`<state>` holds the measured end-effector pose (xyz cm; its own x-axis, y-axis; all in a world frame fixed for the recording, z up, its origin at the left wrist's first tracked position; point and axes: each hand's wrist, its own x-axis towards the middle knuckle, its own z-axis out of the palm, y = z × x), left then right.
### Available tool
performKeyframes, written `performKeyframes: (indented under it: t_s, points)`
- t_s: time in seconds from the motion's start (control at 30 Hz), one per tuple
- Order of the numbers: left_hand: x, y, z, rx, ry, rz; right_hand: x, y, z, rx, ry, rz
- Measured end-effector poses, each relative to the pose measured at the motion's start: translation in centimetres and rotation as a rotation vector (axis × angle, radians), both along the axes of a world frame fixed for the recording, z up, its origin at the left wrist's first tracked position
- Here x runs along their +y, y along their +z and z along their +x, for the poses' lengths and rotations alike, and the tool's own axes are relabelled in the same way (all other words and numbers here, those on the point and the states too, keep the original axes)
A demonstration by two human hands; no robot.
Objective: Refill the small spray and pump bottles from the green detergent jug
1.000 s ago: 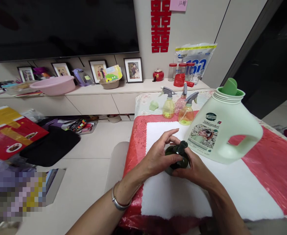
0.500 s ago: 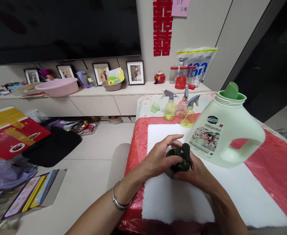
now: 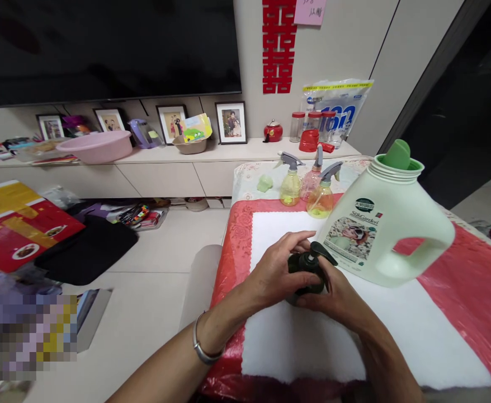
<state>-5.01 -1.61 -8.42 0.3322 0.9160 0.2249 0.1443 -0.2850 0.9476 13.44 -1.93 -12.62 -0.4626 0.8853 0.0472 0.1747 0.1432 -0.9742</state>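
A dark green pump bottle (image 3: 306, 267) stands between my hands over the white cloth (image 3: 308, 341). My left hand (image 3: 281, 267), with a silver bangle at the wrist, is closed round the bottle's left side and upper part, its thumb across the front. From the right, my right hand (image 3: 333, 291) wraps the lower body, partly hidden behind the bottle. The black pump head points to the right, toward the large pale green detergent jug (image 3: 392, 224), which stands just beyond my right hand with a green cap sitting in its mouth.
Behind the cloth stand a yellow spray bottle (image 3: 290, 187), a pink spray bottle (image 3: 311, 182) and an orange spray bottle (image 3: 321, 200). A pale green crumpled lump (image 3: 264, 183) lies to their left. Red plastic sheeting (image 3: 472, 296) covers the table. Further back is a low cabinet (image 3: 157, 176).
The pump head has turned and its spout now points right instead of toward me. My left thumb has shifted slightly; both hands stay on the bottle.
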Motion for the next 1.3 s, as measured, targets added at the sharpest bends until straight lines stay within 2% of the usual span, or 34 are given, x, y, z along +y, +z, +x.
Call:
performKeyframes:
  t_s: [0.17, 0.37, 0.53, 0.73, 0.9, 0.97, 1.07, 1.17, 1.3]
  points:
    - [-0.3, 0.4, -0.9, 0.1, -0.066, 0.03, -0.2, 0.0, 0.1, 0.008, 0.0, -0.035]
    - [0.1, 0.7, -0.6, -0.009, -0.059, 0.033, -0.2, -0.2, 0.2, -0.012, 0.013, 0.004]
    - [-0.1, 1.7, 0.0, -0.103, -0.015, 0.044, 0.1, -0.9, 0.4, -0.018, 0.008, 0.032]
    - [0.7, 3.4, -0.3, -0.379, 0.063, -0.032, 0.0, -0.9, 0.6, -0.048, 0.011, 0.067]
    - [3.1, 5.4, -2.2, -0.657, 0.154, -0.014, -0.2, -0.8, 0.9, -0.119, -0.027, 0.023]
    - [4.4, 5.7, -3.1, -0.756, 0.193, -0.037, -0.2, -0.9, 0.9, -0.116, -0.028, 0.003]
    - [6.6, 4.7, -3.8, -0.844, 0.324, -0.091, -0.2, -0.9, 0.8, -0.125, -0.035, -0.02]
    - [8.8, 2.3, -3.7, -0.851, 0.558, -0.251, -0.2, -0.8, 0.8, -0.133, -0.034, -0.027]
    - [11.3, -1.2, -2.8, -0.782, 0.637, -0.35, -0.2, -0.8, 0.8, -0.132, -0.019, -0.024]
